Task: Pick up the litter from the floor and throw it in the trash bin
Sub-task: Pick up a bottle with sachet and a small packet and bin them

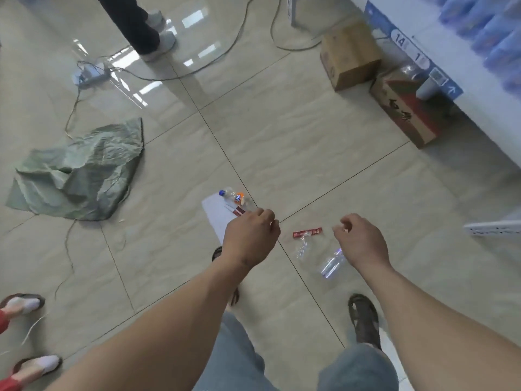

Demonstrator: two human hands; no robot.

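Litter lies on the tiled floor in front of me. A small bottle with an orange label and blue cap [235,197] lies on a white sheet of paper [215,214], beside a red-and-white wrapper [238,211]. A red wrapper [307,233] and a clear crushed plastic bottle [324,259] lie to the right. My left hand [251,235] hovers over the paper's edge, fingers loosely curled, holding nothing. My right hand [358,239] hangs above the clear bottle, fingers loosely curled and empty. No trash bin is in view.
A crumpled green sack [79,170] lies at the left. Cables and a power strip [91,74] run across the far floor. Two cardboard boxes [349,55] [406,108] stand by a white shelf at the right. Other people's feet are at top and bottom left.
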